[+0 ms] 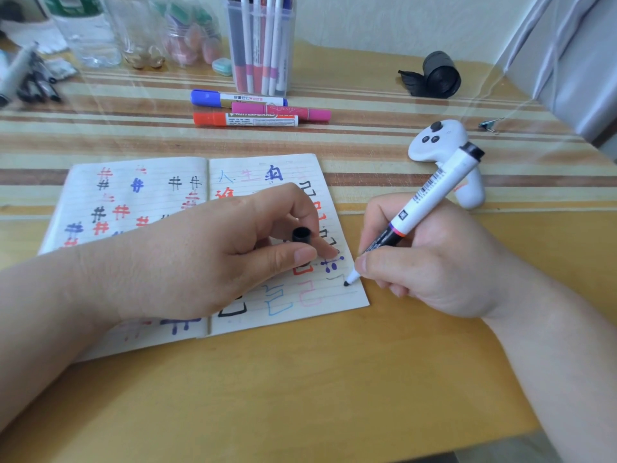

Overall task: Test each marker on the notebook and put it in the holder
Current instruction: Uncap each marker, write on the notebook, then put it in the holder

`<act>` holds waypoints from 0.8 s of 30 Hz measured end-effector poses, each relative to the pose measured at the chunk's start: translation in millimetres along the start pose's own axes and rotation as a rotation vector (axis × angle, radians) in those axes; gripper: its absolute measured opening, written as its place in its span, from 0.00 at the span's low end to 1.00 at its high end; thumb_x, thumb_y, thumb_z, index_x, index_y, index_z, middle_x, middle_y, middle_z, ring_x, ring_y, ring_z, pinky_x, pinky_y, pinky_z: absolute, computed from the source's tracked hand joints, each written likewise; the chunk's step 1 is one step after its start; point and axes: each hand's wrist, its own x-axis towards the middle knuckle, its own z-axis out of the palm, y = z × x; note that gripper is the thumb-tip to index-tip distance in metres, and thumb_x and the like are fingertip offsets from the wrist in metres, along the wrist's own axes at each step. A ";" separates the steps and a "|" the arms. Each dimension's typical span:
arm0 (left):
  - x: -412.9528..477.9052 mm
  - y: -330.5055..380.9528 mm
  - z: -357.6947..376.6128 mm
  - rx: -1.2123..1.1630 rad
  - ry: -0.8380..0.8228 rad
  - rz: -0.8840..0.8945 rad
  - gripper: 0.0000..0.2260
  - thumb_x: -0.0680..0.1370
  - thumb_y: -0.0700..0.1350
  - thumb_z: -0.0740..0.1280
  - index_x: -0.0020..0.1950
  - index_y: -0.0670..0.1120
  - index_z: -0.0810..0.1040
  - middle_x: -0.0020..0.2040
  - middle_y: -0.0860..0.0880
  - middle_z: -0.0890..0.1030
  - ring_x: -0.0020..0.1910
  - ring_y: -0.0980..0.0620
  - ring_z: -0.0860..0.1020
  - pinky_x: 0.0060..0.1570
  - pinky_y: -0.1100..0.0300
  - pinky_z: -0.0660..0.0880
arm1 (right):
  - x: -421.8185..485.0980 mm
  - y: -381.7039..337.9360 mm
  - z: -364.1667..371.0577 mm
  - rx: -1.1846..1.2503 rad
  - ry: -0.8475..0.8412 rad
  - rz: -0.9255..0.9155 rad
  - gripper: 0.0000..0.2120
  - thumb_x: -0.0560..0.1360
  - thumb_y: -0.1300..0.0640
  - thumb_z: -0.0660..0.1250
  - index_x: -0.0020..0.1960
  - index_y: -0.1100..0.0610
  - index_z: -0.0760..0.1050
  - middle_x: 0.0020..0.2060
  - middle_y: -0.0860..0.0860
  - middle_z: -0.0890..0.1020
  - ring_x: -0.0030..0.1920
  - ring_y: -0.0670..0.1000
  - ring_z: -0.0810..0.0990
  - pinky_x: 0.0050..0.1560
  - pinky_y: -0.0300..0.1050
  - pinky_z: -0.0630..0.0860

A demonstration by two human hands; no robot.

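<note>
My right hand (434, 262) has its fingers (372, 262) clamped round the marker (430, 198), tip on the notebook (140, 195) at its lower right corner, mid-frame; my left hand (200, 255) pinches the cap (301, 235) and rests on the page. I'd press lightly, finish one clear stroke, then recap before the holder (262, 45) at top centre

Three markers (257, 109) between holder (262, 45), notebook (140, 208)

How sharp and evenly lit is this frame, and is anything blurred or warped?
Head view: notebook, marker in the right hand and black cap in the left hand are sharp; head view: the bottle at back left is blurred; head view: pale reflections on the table near the holder, its stripes bowed by the wide lens; light soft, shadows faint.
</note>
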 end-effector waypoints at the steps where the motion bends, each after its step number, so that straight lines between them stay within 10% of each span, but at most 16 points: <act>1: 0.0 0.6 -0.2 0.001 0.000 0.005 0.09 0.79 0.59 0.60 0.55 0.57 0.70 0.55 0.69 0.83 0.46 0.36 0.82 0.47 0.37 0.79 | -0.6 0.4 -0.6 0.024 0.002 -0.001 0.05 0.65 0.61 0.70 0.35 0.61 0.74 0.26 0.65 0.73 0.26 0.53 0.70 0.24 0.42 0.64; 24: 0.1 -2.0 0.2 -0.013 -0.001 0.008 0.14 0.78 0.62 0.60 0.57 0.56 0.70 0.56 0.67 0.83 0.45 0.34 0.82 0.46 0.37 0.80 | -2.6 -3.2 1.6 0.047 -0.072 -0.027 0.05 0.68 0.60 0.73 0.36 0.58 0.77 0.26 0.54 0.80 0.26 0.47 0.75 0.28 0.41 0.70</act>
